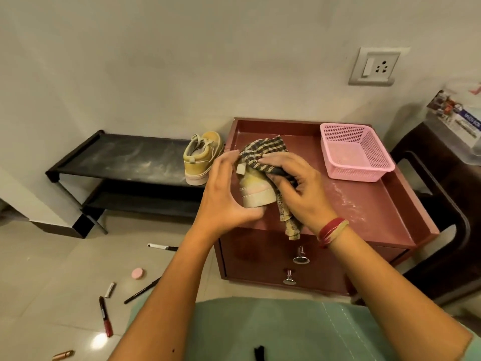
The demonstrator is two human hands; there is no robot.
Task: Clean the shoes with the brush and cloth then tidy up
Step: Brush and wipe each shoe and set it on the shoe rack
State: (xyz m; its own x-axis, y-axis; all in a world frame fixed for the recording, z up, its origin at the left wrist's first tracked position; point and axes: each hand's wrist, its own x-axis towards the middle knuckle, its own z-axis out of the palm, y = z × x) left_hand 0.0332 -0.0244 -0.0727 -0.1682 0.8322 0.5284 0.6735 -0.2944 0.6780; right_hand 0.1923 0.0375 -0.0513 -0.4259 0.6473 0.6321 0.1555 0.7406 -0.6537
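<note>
A yellow shoe with a pale sole (256, 190) stands heel toward me on the maroon cabinet top (374, 204). My left hand (223, 194) grips its left side and heel. My right hand (299, 188) holds a striped cloth (263, 153) pressed over the shoe's top and right side; the cloth's tail hangs over the cabinet's front edge. The second yellow shoe (201, 157) stands on the top shelf of the black shoe rack (122, 155), at its right end. No brush is in view.
An empty pink plastic basket (355, 155) sits at the back right of the cabinet top. Markers (105, 316), a pink eraser (137, 273) and pens lie scattered on the tiled floor at left. A dark chair (442, 204) stands at right.
</note>
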